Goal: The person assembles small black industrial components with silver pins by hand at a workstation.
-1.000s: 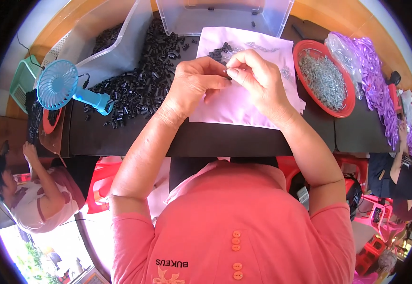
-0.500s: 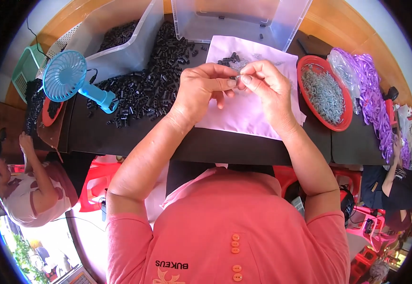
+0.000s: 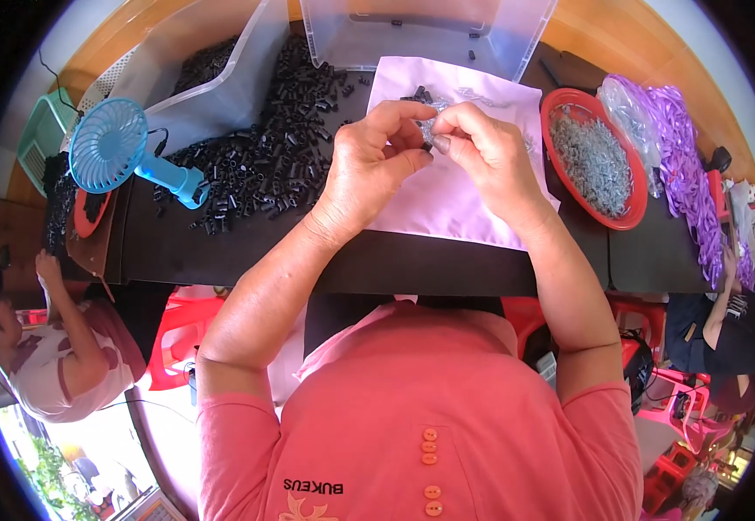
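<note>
Fingertips of both hands meet over a pink cloth, the left hand (image 3: 370,169) with its thumb and fingers pinched on a small black piece (image 3: 427,147), the right hand (image 3: 497,169) with thumb and forefinger drawn up just beside it. Whether the right fingers grasp a part of their own cannot be told, as the parts are tiny and partly hidden.

Seen from the head camera, the pink cloth (image 3: 456,227) lies on a dark table (image 3: 377,273) beneath the grip. Just beyond the fingers, on the cloth, sit a few black tubes (image 3: 419,94) and some scattered silvery pieces (image 3: 480,95). Farther beyond stands a clear bin (image 3: 421,48) with a few black bits inside.

Left of the grip spreads a heap of loose black tubes (image 3: 256,178), beside another clear bin (image 3: 208,113) holding more dark pieces. A blue fan (image 3: 108,146) rests at the heap's edge, with a green basket (image 3: 41,143) farther left. Right of the grip, near the cloth, a red basket (image 3: 625,222) is filled with small silvery parts (image 3: 590,165); past it lie a clear plastic bag (image 3: 631,113) and a long pile of purple straps (image 3: 679,156).

Well apart from the grip, one co-worker (image 3: 82,365) appears at far left, and another person (image 3: 738,334) at far right.
</note>
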{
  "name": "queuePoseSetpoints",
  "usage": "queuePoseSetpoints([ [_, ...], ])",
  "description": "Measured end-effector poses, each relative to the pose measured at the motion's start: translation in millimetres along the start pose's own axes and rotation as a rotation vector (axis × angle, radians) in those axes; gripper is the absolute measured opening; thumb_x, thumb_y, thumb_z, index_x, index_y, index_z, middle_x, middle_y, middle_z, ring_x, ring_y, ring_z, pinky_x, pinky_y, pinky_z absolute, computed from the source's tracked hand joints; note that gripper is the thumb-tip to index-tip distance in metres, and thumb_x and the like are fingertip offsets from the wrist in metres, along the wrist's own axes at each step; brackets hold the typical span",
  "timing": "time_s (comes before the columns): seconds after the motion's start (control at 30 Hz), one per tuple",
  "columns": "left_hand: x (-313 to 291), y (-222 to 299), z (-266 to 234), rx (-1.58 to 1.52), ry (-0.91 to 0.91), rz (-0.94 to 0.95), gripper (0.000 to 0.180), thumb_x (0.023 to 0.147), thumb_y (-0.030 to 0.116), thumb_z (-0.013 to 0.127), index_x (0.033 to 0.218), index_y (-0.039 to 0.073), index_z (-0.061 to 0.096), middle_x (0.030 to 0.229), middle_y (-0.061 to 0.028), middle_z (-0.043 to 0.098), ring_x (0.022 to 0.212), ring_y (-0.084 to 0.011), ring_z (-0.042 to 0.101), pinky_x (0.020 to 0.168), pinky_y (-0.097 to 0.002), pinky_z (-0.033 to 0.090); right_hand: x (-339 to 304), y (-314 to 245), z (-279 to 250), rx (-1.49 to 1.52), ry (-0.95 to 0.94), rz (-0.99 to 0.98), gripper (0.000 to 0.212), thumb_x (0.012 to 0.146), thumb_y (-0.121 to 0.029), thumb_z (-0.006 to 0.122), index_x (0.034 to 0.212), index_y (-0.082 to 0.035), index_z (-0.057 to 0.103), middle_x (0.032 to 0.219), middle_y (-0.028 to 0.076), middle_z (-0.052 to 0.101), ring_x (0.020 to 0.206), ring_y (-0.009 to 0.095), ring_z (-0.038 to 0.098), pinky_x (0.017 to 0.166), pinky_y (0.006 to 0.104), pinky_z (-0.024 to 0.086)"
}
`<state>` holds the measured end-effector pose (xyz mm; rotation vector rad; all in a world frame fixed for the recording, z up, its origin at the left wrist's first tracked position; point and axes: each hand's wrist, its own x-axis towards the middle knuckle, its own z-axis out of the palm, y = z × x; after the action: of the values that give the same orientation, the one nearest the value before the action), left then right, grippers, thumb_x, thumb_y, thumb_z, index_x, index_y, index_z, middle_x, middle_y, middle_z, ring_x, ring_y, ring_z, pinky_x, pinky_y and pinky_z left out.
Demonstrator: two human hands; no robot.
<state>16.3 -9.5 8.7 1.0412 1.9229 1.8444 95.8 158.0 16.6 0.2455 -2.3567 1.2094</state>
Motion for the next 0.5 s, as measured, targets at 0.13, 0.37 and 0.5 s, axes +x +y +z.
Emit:
queuePoseSetpoints([
  [0.13, 1.5, 4.4, -0.5, 0.007, -0.001, 0.001, 0.04, 0.079, -0.007, 0.069, 0.117, 0.004, 0.063, 0.086, -0.0017, 0.063, 0.073, -0.0057, 0.057, 0.056, -0.0183, 0.047, 0.3, -0.7, -1.3, -0.021, -0.023, 0.014, 0.009, 0.089, 0.002, 0.062, 0.095, 0.0, 0.056, 0.084, 0.004, 0.062, 0.079, 0.011, 0.06, 0.072, 0.0246, 0.049],
  [0.37, 9.8, 0.8, -11.3, -0.409, 0.033, -0.33, 0.02, 0.084, 0.0, 0.065, 0.104, -0.004, 0.065, 0.079, -0.0069, 0.063, 0.062, -0.0116, 0.058, 0.053, -0.0255, 0.047, 0.6, -4.1, 0.8, 0.141, 0.021, 0.04, 0.007, 0.09, 0.0, 0.062, 0.094, 0.0, 0.056, 0.085, 0.003, 0.062, 0.079, 0.01, 0.059, 0.073, 0.0242, 0.048],
  [0.5, 14.1, -8.7, -18.4, -0.667, 0.058, -0.41, 0.018, 0.086, 0.003, 0.066, 0.102, -0.006, 0.065, 0.081, -0.0088, 0.064, 0.064, -0.0144, 0.059, 0.052, -0.0262, 0.046, -2.4, -0.7, 13.3, 0.037, 0.045, 0.002, 0.009, 0.088, -0.001, 0.063, 0.094, -0.002, 0.056, 0.082, 0.005, 0.063, 0.073, 0.014, 0.061, 0.067, 0.027, 0.049],
])
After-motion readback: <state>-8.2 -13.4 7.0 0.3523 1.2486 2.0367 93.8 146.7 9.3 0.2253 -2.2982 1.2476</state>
